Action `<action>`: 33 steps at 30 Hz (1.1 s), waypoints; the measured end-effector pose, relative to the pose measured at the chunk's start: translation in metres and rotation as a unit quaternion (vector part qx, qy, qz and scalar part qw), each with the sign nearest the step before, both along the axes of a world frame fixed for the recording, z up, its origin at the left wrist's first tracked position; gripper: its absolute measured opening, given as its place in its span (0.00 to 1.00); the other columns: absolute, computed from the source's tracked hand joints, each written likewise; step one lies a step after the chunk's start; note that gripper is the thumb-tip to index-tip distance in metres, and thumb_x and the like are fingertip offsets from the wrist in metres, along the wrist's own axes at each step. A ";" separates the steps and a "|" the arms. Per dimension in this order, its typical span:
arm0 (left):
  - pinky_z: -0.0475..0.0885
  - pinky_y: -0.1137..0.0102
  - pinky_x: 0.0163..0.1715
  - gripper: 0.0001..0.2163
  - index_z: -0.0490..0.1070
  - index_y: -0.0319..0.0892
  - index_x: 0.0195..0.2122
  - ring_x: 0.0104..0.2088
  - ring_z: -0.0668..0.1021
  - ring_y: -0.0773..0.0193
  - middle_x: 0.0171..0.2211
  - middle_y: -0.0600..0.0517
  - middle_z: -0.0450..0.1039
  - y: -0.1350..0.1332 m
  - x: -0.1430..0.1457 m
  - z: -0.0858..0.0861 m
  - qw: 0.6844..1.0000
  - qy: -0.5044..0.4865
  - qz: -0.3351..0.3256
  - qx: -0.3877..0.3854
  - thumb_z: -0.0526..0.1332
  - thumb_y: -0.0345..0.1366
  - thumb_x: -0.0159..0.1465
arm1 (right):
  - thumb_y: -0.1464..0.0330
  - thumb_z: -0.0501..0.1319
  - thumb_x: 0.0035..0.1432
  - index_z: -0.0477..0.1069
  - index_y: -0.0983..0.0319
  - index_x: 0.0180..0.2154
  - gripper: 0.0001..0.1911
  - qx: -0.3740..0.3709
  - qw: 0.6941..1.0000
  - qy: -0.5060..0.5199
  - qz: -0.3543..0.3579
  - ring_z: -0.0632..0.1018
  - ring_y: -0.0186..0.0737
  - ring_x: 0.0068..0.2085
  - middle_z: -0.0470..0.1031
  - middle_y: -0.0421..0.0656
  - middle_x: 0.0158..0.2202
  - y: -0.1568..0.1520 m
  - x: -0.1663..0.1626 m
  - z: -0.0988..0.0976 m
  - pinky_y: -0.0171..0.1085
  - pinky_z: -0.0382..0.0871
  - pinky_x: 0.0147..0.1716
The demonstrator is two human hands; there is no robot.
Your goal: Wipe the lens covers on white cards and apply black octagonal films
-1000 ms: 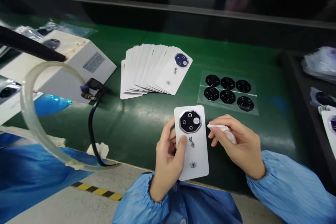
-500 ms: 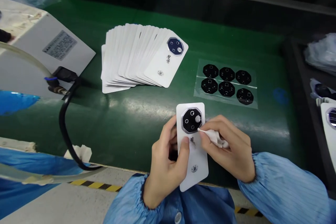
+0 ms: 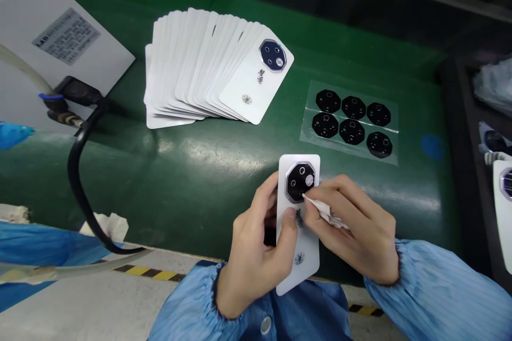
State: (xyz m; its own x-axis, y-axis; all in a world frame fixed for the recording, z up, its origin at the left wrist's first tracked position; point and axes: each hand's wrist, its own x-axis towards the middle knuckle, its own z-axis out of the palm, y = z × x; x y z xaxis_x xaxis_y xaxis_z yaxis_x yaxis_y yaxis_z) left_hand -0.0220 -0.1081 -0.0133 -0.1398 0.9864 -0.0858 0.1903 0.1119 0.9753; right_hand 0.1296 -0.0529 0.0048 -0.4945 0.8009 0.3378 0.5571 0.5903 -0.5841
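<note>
My left hand (image 3: 256, 250) is closed around a white phone back cover (image 3: 310, 248), its thumb on the front face just below the camera area. The cover stands roughly upright at the bench's near edge, with dark lettering and a round emblem under a black octagonal camera panel (image 3: 295, 184). A twisted white wipe (image 3: 326, 213) is pinched in my right hand (image 3: 356, 229). Its thin pointed tip touches, or nearly touches, the lower lens ring of the panel. My right fingertips are close to the cover's right edge.
A fanned stack of white covers (image 3: 200, 69) lies on the green bench (image 3: 208, 181). To its right is a clear sheet (image 3: 308, 133) with several black octagonal pieces. A white machine (image 3: 100, 48) with a black cable (image 3: 76, 181) stands left. A dark tray (image 3: 460, 170) borders the right.
The wipe's tip has shifted left across the camera panel, from its lower right edge to the lower lens ring. My view has moved slightly. Both hands keep their holds.
</note>
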 end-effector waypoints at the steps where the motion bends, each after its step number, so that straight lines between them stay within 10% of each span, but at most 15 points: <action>1: 0.79 0.76 0.31 0.23 0.60 0.48 0.63 0.39 0.83 0.62 0.50 0.49 0.78 0.000 0.000 -0.001 1.000 0.000 -0.002 0.001 0.57 0.28 0.67 | 0.80 0.59 0.61 0.66 0.58 0.41 0.12 0.000 1.000 -0.004 0.001 0.73 0.34 0.30 0.69 0.40 0.34 0.000 0.000 0.000 0.35 0.69 0.28; 33: 0.79 0.80 0.41 0.29 0.56 0.51 0.66 0.41 0.82 0.70 0.51 0.56 0.77 -0.004 0.000 -0.008 0.999 0.037 -0.020 0.027 0.58 0.26 0.64 | 0.82 0.61 0.61 0.68 0.67 0.37 0.06 0.006 0.998 -0.053 0.037 0.71 0.30 0.31 0.69 0.42 0.34 0.003 -0.004 0.006 0.33 0.68 0.29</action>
State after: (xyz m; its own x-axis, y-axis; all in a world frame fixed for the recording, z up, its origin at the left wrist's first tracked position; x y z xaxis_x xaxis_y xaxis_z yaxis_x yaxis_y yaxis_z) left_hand -0.0220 -0.1125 -0.0216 -0.1032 0.9944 -0.0229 0.2646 0.0496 0.9631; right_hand 0.1258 -0.0497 0.0110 -0.5851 0.7574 0.2898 0.5698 0.6382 -0.5178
